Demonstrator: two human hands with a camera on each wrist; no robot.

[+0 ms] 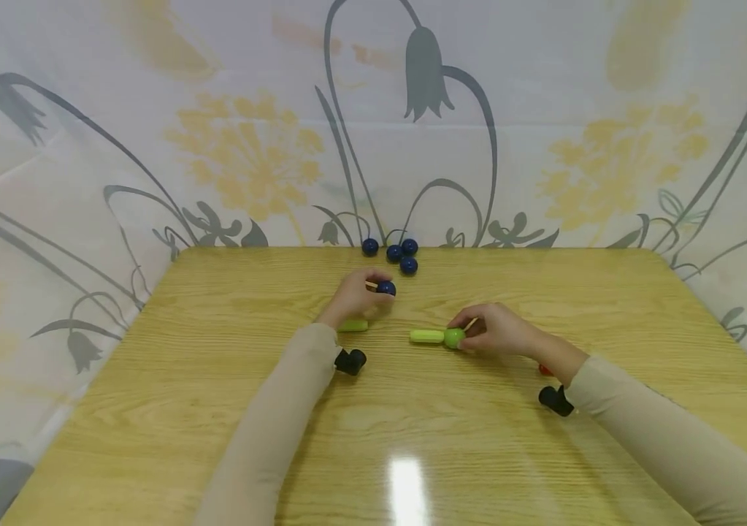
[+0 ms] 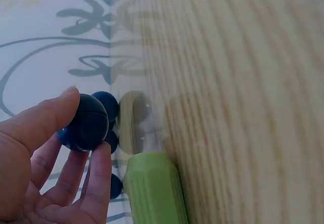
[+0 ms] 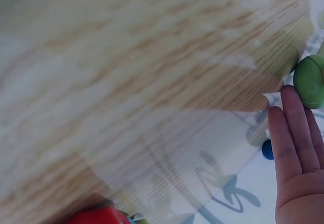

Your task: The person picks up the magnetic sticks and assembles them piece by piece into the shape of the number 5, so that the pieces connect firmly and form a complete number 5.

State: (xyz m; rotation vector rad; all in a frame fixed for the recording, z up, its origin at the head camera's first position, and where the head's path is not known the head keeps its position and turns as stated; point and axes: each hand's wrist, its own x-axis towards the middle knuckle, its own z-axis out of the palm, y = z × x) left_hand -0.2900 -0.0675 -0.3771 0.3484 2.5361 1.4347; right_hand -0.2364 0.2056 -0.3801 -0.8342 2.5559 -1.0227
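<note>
- We see a wooden table (image 1: 478,446) beneath both hands, which work well apart over it.
- Our left hand (image 1: 355,298) pinches a dark blue ball (image 1: 386,289) between thumb and fingers, near the far edge.
- Our right hand (image 1: 499,330) grips a green ball (image 1: 454,338) with thumb and fingertips; in the right wrist view, that ball is cut off by the frame.
- A yellow-green rod (image 1: 427,336) meets the green ball on the side facing our left hand; we cannot tell whether they are joined.
- A light-green rod (image 1: 353,326) lies by our left wrist, which partly hides it.
- Four loose blue balls (image 1: 409,266) sit beyond our left hand.
- A red item (image 1: 545,370) is mostly concealed by our right forearm; its shape is unclear.
</note>
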